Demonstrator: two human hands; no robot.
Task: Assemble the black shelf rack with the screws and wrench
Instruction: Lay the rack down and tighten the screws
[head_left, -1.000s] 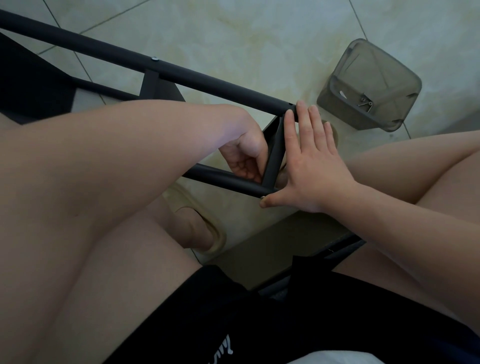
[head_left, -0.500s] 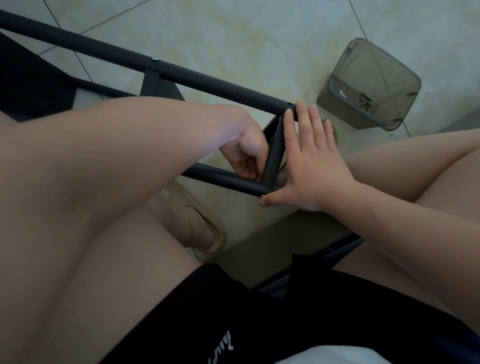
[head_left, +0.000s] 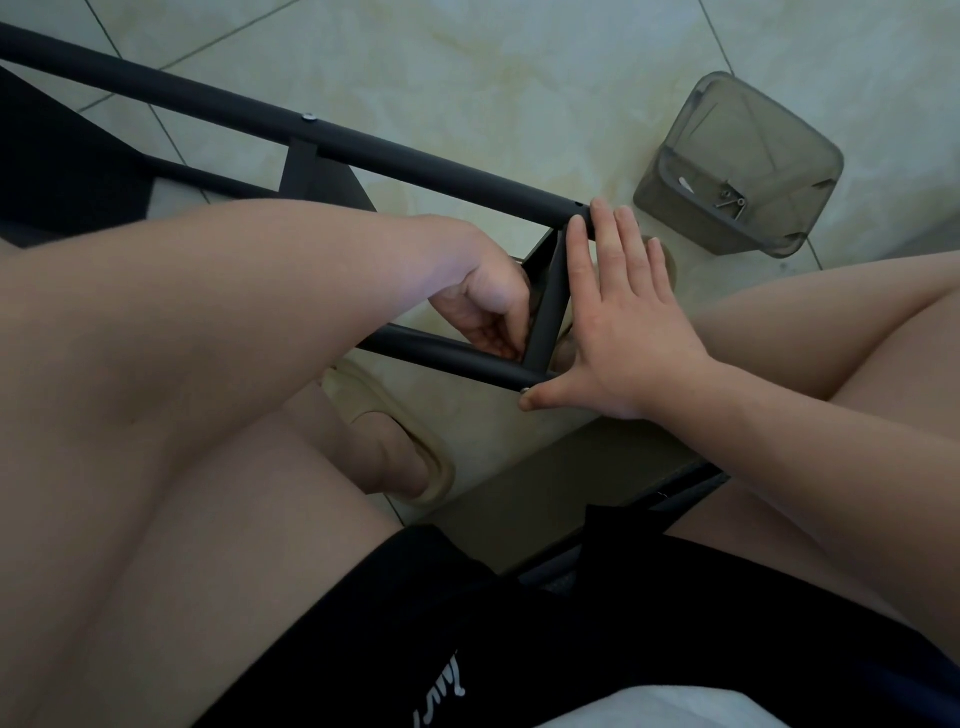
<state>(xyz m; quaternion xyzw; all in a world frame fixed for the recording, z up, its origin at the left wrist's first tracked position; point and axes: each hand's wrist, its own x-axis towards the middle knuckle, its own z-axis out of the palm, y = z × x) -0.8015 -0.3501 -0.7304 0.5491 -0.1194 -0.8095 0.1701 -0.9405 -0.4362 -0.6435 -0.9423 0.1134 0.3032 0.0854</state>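
Nothing moved | right hand (head_left: 618, 332) flat, bracing rack (head_left: 395, 156) crossbar | left hand (head_left: 488, 306) curled at joint, contents unclear | stiff metal; I'd grip tubes.

Black rack tubes (head_left: 395, 150), grey translucent box (head_left: 737, 166), pale green marbled floor tiles (head_left: 467, 67).

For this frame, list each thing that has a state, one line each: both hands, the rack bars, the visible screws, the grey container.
Left hand: curled, fingers at the short bar's inner side; any tool hidden.
Right hand: flat, open, pressed against the short bar.
Short bar: set between the two long bars.
Upper long bar: screw seated.
Lower long bar: screw head showing at its end.
Grey container: open, tipped, a few screws inside.
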